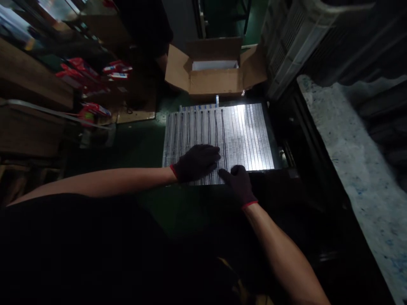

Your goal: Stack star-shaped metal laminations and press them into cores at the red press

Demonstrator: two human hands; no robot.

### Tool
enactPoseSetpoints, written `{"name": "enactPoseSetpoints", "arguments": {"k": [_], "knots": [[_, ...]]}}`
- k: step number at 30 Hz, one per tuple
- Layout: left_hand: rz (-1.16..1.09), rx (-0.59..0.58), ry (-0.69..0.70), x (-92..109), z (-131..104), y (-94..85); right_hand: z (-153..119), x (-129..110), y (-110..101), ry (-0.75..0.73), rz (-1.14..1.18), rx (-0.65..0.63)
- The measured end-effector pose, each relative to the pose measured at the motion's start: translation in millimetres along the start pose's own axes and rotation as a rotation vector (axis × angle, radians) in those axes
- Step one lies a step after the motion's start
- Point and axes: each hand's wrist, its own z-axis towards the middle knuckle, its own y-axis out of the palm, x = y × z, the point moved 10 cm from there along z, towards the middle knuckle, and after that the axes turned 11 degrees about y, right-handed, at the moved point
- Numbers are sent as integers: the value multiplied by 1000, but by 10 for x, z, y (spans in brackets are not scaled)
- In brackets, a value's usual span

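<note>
A silvery panel of narrow ribbed strips lies in front of me, with dark lines running lengthwise between the strips on its left part. My left hand, in a dark glove with a red cuff, rests flat across the strips near their close end, fingers stretched to the right. Beside it, my right hand, gloved the same way, is at the near edge with its fingers bent in. Its fingertips touch the end of a dark line; whatever they may hold is too small to make out.
An open cardboard box stands beyond the panel, with a person's dark-clothed body behind it to the left. Red packets lie at far left. A pale plastic crate and a stained light surface flank the right.
</note>
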Motion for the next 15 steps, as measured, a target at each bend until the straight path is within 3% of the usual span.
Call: {"name": "enactPoseSetpoints", "arguments": {"k": [8,12,15], "knots": [[16,72,3,-1,-67,-39,-9,-15,32,1,66,-57],[-3,39,26,-24,-85,-37,-27,-127,70,4,78,-187],[-73,67,29,-25,-98,-113,-161,-356,157,-15,116,-387]]}}
